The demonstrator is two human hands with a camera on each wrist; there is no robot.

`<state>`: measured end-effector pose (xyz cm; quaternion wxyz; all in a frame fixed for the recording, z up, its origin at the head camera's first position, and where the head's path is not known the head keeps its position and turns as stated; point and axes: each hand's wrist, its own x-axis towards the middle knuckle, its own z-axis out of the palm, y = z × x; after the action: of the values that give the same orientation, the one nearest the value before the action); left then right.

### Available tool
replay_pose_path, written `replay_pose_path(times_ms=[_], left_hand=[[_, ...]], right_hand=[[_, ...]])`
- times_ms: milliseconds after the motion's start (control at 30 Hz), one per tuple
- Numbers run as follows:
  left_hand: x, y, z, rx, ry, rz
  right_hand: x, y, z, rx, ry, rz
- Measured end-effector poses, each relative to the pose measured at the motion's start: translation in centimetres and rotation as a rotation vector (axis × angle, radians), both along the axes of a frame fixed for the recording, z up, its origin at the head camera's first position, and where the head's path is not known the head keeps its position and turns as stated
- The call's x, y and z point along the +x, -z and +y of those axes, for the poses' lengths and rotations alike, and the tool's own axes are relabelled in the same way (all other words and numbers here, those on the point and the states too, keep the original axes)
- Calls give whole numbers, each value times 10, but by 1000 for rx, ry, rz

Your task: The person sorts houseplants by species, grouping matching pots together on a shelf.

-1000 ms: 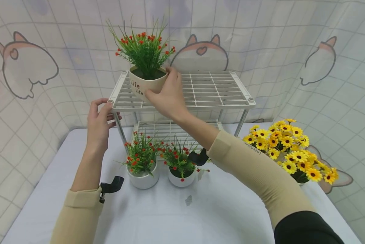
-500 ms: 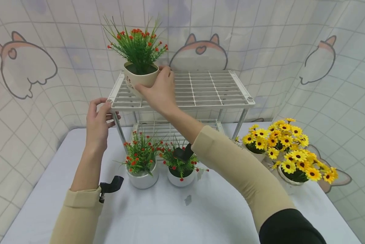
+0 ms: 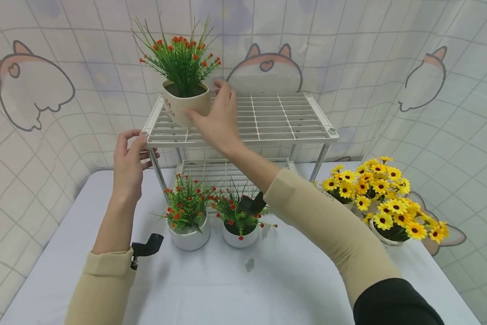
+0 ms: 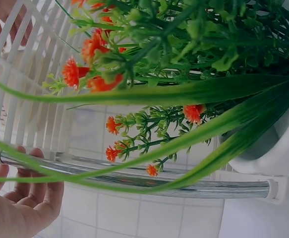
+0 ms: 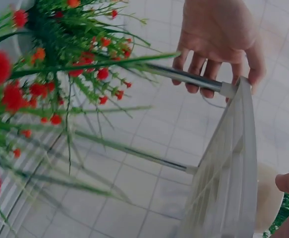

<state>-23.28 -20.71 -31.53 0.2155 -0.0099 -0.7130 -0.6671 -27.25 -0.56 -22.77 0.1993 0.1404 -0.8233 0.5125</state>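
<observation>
presently recorded, at the left end of the top tier of a white wire-grid shelf [image 3: 288,142]: one cream rounded-square pot [image 3: 182,106] with dark lettering, holding a tuft of slim green blades and small red flowers [image 3: 182,63]. upright, seemingly seated on the bars, though with base contact not fully visible.

noted above the shelf's left half: right hand [image 3: 219,117], with thumb laid against the pot's near side, fingers loosely spread and forefinger off the rim. no firm pinch seen; for the hidden fingertips, cannot tell whether touching.

noted at the shelf's front left corner: left hand [image 3: 129,162], with thumb on the corner and fingers curled behind a shiny metal leg [image 3: 157,169], apparently steadying the frame.

listed in front of the shelf: one white round pot [image 3: 189,237] and, just beside, a second white round pot [image 3: 240,238], both with red-flowered greenery. listed to the right of the shelf: potted yellow daisy-like flowers [image 3: 397,206], on a white cloth-covered table [image 3: 227,284].

step judged in hand: settling the cream pot on the top tier, close to finished. for the next move, judged necessary: a slight nudge if needed, then drawing the thumb away cleanly without tipping the pot, with the corner held firm meanwhile.
</observation>
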Motion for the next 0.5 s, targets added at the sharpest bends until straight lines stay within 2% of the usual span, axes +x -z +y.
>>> replay_pose_path(times_ms=[300,500], left_hand=[[0,-1,0,2,-6,-7],[0,0,0,2,-8,-8]], right_hand=[[19,4,28,22,-72,148],[43,17,47,-10,-182,255]])
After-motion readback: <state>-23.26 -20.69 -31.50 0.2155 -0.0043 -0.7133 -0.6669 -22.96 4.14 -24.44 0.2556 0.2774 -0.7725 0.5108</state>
